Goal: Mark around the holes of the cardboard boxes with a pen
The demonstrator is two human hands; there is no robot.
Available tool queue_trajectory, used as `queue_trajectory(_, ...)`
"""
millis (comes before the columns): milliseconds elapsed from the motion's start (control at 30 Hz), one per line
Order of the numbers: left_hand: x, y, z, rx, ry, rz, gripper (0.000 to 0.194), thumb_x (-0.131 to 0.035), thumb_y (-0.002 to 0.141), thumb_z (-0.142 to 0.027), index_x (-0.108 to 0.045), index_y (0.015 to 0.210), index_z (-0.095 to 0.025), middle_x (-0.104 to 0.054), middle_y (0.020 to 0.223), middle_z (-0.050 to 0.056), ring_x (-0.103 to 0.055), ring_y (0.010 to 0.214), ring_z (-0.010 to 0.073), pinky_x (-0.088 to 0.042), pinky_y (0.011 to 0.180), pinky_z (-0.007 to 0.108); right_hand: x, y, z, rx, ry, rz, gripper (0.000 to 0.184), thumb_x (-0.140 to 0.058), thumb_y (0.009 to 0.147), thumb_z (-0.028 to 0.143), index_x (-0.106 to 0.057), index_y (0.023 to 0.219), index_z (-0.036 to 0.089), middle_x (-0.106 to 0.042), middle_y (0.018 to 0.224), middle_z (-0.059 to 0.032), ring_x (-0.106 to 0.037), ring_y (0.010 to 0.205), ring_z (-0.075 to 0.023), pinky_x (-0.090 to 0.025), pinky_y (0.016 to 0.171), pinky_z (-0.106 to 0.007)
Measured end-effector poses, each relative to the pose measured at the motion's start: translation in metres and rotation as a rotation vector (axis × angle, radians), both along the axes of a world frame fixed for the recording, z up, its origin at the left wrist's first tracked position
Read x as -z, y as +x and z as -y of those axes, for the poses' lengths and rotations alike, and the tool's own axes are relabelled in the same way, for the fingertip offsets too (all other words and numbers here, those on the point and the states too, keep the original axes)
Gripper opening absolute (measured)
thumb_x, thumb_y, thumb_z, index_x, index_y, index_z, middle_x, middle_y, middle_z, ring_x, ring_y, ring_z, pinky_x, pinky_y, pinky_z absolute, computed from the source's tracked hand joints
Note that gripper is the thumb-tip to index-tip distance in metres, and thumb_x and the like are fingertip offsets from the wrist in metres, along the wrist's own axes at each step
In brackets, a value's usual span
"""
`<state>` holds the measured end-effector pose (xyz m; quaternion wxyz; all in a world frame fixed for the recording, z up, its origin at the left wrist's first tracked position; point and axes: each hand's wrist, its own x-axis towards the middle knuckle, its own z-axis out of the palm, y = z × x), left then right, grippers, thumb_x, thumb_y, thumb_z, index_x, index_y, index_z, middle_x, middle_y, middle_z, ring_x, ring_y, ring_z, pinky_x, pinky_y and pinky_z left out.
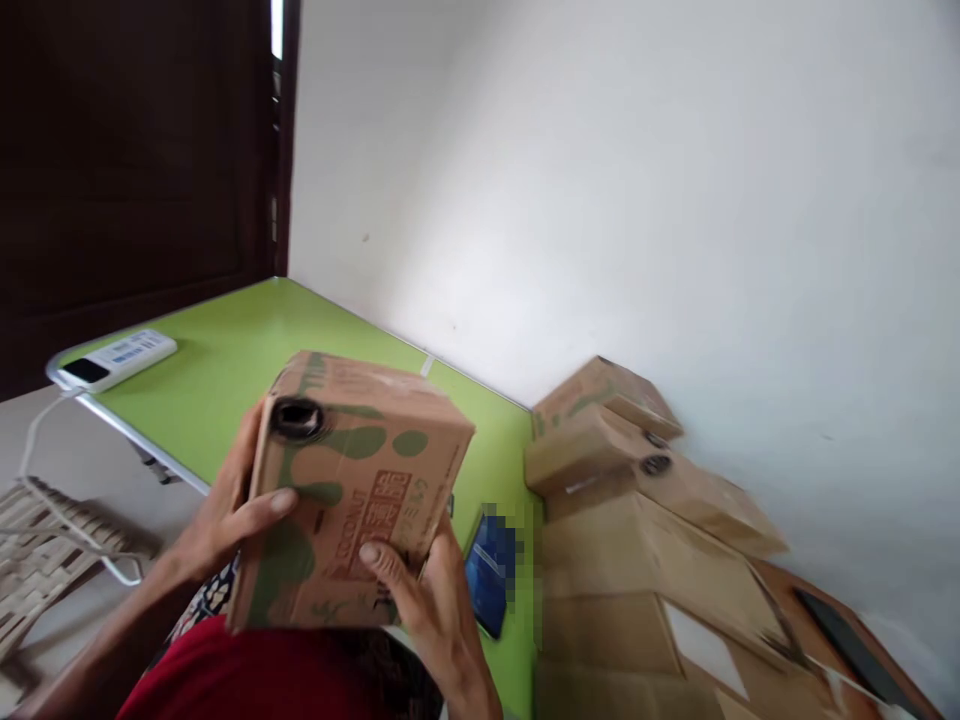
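Observation:
A brown cardboard box [322,520] with green blotches and red print reading "COCONUT" is held tilted in front of my body, above the near side of the green table. My left hand [240,500] grips its left side, thumb lying on the printed face. On the lower right, my right hand [435,600] clasps the box with its thumb pressed on the print; its other fingers are mostly hidden behind. Near the box's upper left corner is a dark ringed hole [298,418].
On the green table [225,340] lie a white power bank [120,358] with a cable at the far left and a dark phone [487,580] right of the box. Several cardboard boxes [600,520] are piled at the right against the white wall [600,180]. A woven seat [52,570] stands lower left.

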<state>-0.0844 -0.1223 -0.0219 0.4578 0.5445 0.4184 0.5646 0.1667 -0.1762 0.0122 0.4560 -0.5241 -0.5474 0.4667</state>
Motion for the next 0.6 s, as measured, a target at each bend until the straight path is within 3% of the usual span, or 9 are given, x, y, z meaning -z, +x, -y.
queue_trajectory(100,-0.026,0.006,-0.067,0.034,0.205,0.004,0.119,-0.087,0.079,-0.072,-0.039,0.177,-0.024,-0.043,0.182,0.014,-0.038,0.167,0.0520,-0.039,0.138,0.061,0.008,-0.001,-0.061,0.039,0.135,0.028,0.068,-0.084,0.094,0.061,-0.061,0.144,0.022,-0.077,0.135,-0.0142,-0.075,0.125,-0.0315,-0.064,0.101,-0.040)
queue_trajectory(200,-0.030,0.006,-0.133,0.172,0.181,-0.062,0.116,-0.088,0.083,-0.067,-0.036,0.177,-0.024,-0.044,0.181,0.017,-0.037,0.168,0.0509,-0.043,0.135,0.060,0.029,-0.004,-0.125,0.124,0.276,0.079,0.073,-0.083,0.093,0.062,-0.059,0.147,0.020,-0.074,0.139,-0.0176,-0.073,0.127,-0.0320,-0.064,0.102,-0.043)
queue_trajectory(333,-0.013,0.010,-0.200,0.295,0.132,-0.086,0.116,-0.096,0.078,-0.062,-0.042,0.174,-0.023,-0.067,0.159,0.021,-0.063,0.149,0.0478,-0.060,0.118,0.061,0.071,-0.004,-0.192,0.216,0.367,0.144,0.076,-0.077,0.093,0.064,-0.056,0.148,0.017,-0.070,0.139,-0.0212,-0.073,0.122,-0.0323,-0.066,0.096,-0.045)
queue_trajectory(433,0.004,0.011,-0.239,0.340,0.112,-0.094,0.108,-0.096,0.079,-0.061,-0.049,0.168,-0.021,-0.075,0.145,0.020,-0.073,0.135,0.0431,-0.065,0.110,0.059,0.098,-0.005,-0.228,0.266,0.406,0.198,0.072,-0.072,0.095,0.066,-0.057,0.145,0.016,-0.067,0.137,-0.0225,-0.070,0.125,-0.0346,-0.065,0.098,-0.049)
queue_trajectory(600,0.022,0.006,-0.304,0.299,0.094,-0.105,0.094,-0.095,0.082,-0.057,-0.057,0.159,-0.019,-0.077,0.143,0.017,-0.074,0.132,0.0393,-0.065,0.111,0.054,0.118,-0.012,-0.291,0.288,0.468,0.299,0.074,-0.064,0.102,0.064,-0.051,0.155,0.015,-0.063,0.144,-0.0241,-0.065,0.135,-0.0358,-0.060,0.108,-0.052)
